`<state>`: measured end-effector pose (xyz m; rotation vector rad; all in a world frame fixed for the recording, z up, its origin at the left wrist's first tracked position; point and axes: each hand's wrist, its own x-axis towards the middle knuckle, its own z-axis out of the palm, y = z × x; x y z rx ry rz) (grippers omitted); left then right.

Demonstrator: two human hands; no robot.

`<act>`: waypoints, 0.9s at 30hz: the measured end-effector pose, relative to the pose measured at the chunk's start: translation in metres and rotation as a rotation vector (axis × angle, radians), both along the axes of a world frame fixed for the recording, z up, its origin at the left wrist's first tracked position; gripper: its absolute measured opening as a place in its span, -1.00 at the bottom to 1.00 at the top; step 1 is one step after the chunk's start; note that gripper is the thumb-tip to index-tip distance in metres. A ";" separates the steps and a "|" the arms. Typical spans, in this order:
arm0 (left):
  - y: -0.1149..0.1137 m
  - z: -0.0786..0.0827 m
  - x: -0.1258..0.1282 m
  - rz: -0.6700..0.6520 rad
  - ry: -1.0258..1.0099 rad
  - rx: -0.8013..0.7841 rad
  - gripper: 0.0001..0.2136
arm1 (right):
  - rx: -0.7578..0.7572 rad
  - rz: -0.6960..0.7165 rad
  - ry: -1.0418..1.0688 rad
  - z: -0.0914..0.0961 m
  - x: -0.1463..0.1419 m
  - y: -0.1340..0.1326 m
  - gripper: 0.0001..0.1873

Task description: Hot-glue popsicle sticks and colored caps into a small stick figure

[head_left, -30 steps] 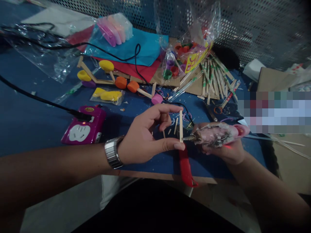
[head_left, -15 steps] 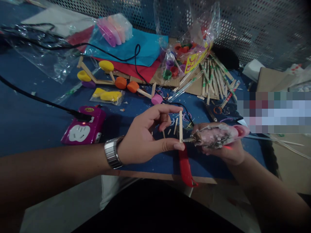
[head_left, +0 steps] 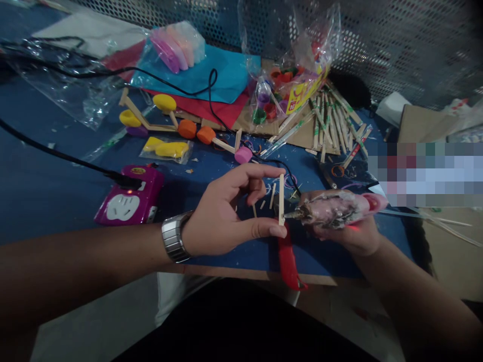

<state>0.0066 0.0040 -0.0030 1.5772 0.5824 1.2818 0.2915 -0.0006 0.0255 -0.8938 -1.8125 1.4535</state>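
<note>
Stick (head_left: 282, 198) slightly bodyward, nozzle (head_left: 293, 214) at edge

glue gun (head_left: 334, 210): pink, grey-smeared | thin stick (head_left: 282, 198): pale tan | socket block (head_left: 145, 200): magenta, white-faced | tabletop (head_left: 230, 259): blue

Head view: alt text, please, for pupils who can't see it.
A person's left hand pinches a wooden stick by its ends while the right hand holds a pink glue gun, nozzle at the stick's near end. A purple power socket sits on the blue table; wrapped chopsticks lie beyond.
</note>
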 end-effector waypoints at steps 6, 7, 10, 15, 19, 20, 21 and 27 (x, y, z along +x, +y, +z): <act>0.000 -0.001 0.001 -0.004 0.001 0.008 -0.31 | 0.015 0.027 -0.011 0.000 -0.001 0.001 -0.73; 0.000 -0.001 0.001 -0.006 0.001 0.007 -0.31 | 0.011 0.023 -0.005 0.000 -0.001 0.001 -0.72; 0.000 -0.001 0.001 -0.005 0.001 -0.004 -0.31 | -0.001 -0.001 0.016 0.000 -0.002 0.000 -0.71; -0.001 -0.001 0.000 -0.007 -0.008 -0.007 -0.32 | 0.000 -0.024 0.029 -0.002 -0.002 -0.002 -0.67; -0.001 -0.002 0.000 -0.004 -0.004 -0.007 -0.31 | -0.013 -0.031 0.033 -0.003 -0.001 -0.002 -0.65; -0.001 -0.002 0.000 -0.006 -0.003 -0.007 -0.31 | -0.017 -0.026 0.032 -0.003 -0.002 -0.002 -0.65; -0.001 -0.002 0.000 -0.007 -0.004 -0.006 -0.30 | -0.020 -0.020 0.033 -0.003 -0.002 -0.002 -0.65; -0.001 -0.001 0.000 -0.011 -0.006 0.000 -0.30 | -0.036 -0.030 0.038 -0.002 -0.004 -0.003 -0.68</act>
